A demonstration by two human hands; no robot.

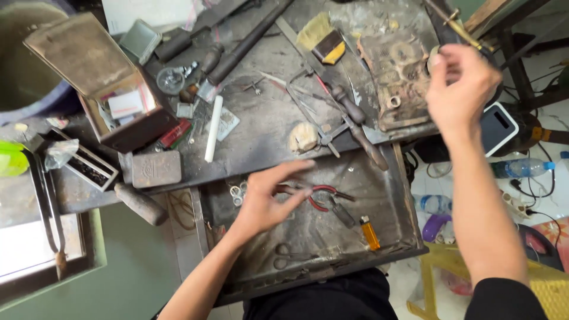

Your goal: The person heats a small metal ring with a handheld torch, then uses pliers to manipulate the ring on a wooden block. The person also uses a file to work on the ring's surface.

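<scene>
The red-handled pliers are seen lying in the open drawer below the workbench, their jaws pointing right. The left hand is held directly over their handles, fingers spread and loosely extended, closed on nothing; whether the fingertips touch the pliers cannot be told. Just left of that hand, a few small metal rings are seen on the drawer floor. An orange lighter is seen lying to the right of the pliers, well apart from the hand, and dark scissors lie near the drawer's front edge.

The right hand is raised at the right end of the bench, fingers pinched together around a small pale object that is mostly hidden; what it is cannot be told. A thin brass-coloured tool is seen slanting just above this hand. Beside the hand, a worn engraved block is set on the bench.

On the middle of the bench, a white stick, a pale lump and wooden-handled tools are laid out. A yellow-bristled brush is seen further back. At the left, an open dark box with small items inside is placed, and a flat metal tin rests near the bench edge in front of it.
</scene>
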